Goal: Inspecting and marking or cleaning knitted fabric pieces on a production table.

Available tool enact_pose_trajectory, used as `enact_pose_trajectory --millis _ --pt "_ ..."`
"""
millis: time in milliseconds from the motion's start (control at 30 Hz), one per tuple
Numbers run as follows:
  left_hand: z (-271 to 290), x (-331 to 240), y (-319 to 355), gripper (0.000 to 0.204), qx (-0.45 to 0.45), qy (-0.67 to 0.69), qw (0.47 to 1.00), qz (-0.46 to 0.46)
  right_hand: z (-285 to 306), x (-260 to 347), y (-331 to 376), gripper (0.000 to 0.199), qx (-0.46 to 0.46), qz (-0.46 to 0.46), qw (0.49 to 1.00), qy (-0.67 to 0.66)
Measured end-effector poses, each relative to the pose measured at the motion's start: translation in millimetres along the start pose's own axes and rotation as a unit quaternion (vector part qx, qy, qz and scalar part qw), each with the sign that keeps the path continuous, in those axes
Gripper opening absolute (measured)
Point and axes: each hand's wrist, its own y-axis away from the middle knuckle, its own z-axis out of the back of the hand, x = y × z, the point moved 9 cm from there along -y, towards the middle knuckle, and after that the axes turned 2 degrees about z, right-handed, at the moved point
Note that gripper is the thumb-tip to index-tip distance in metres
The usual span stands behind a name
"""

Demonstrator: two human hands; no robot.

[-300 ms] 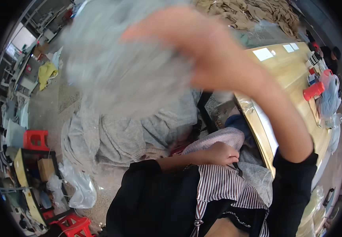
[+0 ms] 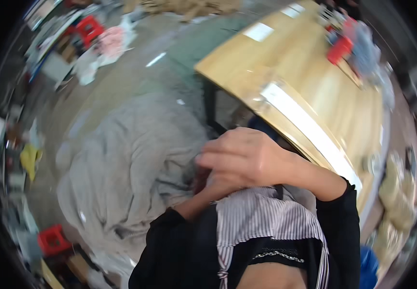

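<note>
My right hand point(image 2: 242, 151) lies across the top of my left hand point(image 2: 224, 184), just in front of the striped apron point(image 2: 254, 216). The right fingers are stretched toward the left, slightly blurred, with no garment visible in them. Most of my left hand is covered by the right one, so its fingers are hidden. To the left of both hands a large heap of grey knitted fabric point(image 2: 126, 164) spreads low down, its near right side close to my left forearm.
A wooden table point(image 2: 285, 62) with a white strip point(image 2: 309, 130) along its near edge stands on the right. On it are a red container point(image 2: 339, 50) and plastic bags point(image 2: 365, 48). A red stool point(image 2: 54, 239) is at lower left. Brown fabric point(image 2: 189, 7) lies at the far side.
My right hand has come down from high over the heap to my left hand. The blurred grey knit fabric at it has left the hand. The view has turned.
</note>
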Motion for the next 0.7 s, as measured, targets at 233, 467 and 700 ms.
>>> enact_pose_trajectory --millis 233,467,700 --pt "-45.1 31.4 -52.5 0.016 0.078 0.106 0.989 0.071 29.6 8.3 348.8 0.039 -0.01 -0.616 0.761 0.202" --pt "-131.3 -21.9 -117.7 0.04 0.262 -0.033 0.963 -0.051 33.3 93.8 417.8 0.019 -0.272 -0.721 0.631 0.09" --pt "-184.7 -77.8 -116.5 0.041 0.358 0.13 0.925 0.002 163.0 210.8 251.0 0.017 -0.303 -0.074 0.914 -0.26"
